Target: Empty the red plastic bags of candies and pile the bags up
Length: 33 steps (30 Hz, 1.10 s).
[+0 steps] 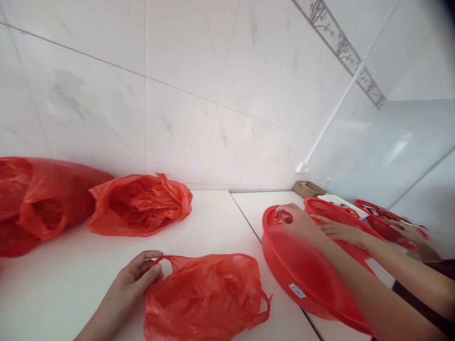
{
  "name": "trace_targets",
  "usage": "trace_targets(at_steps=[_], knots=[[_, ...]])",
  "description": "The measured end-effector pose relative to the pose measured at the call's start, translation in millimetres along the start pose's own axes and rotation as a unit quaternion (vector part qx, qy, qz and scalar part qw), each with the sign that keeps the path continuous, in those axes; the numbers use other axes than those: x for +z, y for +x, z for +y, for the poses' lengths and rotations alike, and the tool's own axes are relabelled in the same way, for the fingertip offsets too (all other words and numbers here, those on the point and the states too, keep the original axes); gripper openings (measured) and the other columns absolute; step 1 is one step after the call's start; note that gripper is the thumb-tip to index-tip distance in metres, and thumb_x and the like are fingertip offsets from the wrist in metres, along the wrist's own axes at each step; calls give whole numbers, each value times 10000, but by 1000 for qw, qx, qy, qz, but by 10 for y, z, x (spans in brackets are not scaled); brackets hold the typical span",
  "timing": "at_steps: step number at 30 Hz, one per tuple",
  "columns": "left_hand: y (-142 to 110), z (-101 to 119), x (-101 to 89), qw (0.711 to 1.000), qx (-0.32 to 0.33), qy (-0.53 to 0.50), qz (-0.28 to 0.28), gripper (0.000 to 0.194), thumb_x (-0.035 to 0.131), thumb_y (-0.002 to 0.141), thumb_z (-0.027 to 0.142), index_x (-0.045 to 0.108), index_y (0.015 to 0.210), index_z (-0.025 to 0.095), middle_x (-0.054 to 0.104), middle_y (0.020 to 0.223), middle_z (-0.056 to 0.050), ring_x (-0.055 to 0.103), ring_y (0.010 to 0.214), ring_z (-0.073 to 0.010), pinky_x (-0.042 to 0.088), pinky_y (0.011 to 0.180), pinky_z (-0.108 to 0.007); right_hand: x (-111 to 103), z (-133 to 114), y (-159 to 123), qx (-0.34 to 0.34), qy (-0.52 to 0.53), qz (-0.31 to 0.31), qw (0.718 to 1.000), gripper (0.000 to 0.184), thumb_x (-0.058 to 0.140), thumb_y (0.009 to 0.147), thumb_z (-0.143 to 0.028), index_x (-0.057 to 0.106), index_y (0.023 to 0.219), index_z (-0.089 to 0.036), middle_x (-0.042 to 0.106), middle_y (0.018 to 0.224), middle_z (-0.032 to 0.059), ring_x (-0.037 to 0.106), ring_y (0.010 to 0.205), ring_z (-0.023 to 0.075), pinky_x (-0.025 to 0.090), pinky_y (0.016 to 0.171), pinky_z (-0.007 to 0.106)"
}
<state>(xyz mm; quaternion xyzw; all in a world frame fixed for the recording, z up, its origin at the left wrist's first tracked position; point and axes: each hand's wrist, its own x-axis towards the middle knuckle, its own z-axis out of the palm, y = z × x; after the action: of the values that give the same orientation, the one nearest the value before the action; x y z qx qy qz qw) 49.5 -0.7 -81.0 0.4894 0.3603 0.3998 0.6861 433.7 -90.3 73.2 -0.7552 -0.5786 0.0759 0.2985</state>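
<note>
My left hand [137,277] is closed on a loop handle of a thin red plastic bag [209,293]. The bag lies slack on the white tabletop, with its other handle [265,308] hanging loose to the right. At the right, my right hand [302,225] reaches over the far side of a large red plastic basket [309,289]. Its fingers are closed on small crumpled dark red pieces [283,216], whose kind I cannot make out. A white label [297,290] is on the basket's outer side.
More red bags [142,203] stand left along the tiled wall [185,118]. Another person's hand [341,233] rests at a second red basket [334,208]. Farther right, another hand [405,232] works over a basket of dark red pieces [377,213]. A cardboard box [307,188] sits behind.
</note>
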Motion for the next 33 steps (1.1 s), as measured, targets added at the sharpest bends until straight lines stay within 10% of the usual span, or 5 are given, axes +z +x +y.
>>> trace_targets(at_steps=[4,8,14,25,33], knots=[[-48,39,28,1000,15,15,-3,311,637,800,438,513,1031,271,601,642,52,559,551,-115,441,526,-197,106,-549,-220,-188,-83,0,979,358,421,782,-46,603,1014,-250,498,1137,45,534,910,141,431,769,268],[-91,69,41,1000,18,24,0,313,623,813,435,509,1048,262,593,660,51,545,553,-108,436,526,-193,678,-1000,-550,-340,-142,-114,923,314,520,808,-90,591,1055,-270,499,1121,47,519,897,153,448,738,244],[-55,54,-25,1000,11,10,-4,368,683,765,423,502,1051,277,656,701,38,595,585,-133,475,553,-207,1330,-1056,-790,-413,-190,-181,872,278,526,876,-231,549,1150,-274,522,1143,55,507,999,195,447,855,307],[-56,118,36,999,19,16,23,388,707,726,451,546,1016,249,652,683,23,607,593,-156,483,557,-233,940,-111,-967,-38,-82,-45,995,382,489,842,-321,517,1222,-294,473,1315,53,512,1142,222,441,941,374],[-96,131,48,999,33,36,23,376,657,777,444,519,1056,234,612,678,34,573,602,-136,455,579,-233,1099,286,-1211,224,173,-103,954,502,443,819,-582,526,1154,-217,623,779,38,567,575,165,411,515,286]])
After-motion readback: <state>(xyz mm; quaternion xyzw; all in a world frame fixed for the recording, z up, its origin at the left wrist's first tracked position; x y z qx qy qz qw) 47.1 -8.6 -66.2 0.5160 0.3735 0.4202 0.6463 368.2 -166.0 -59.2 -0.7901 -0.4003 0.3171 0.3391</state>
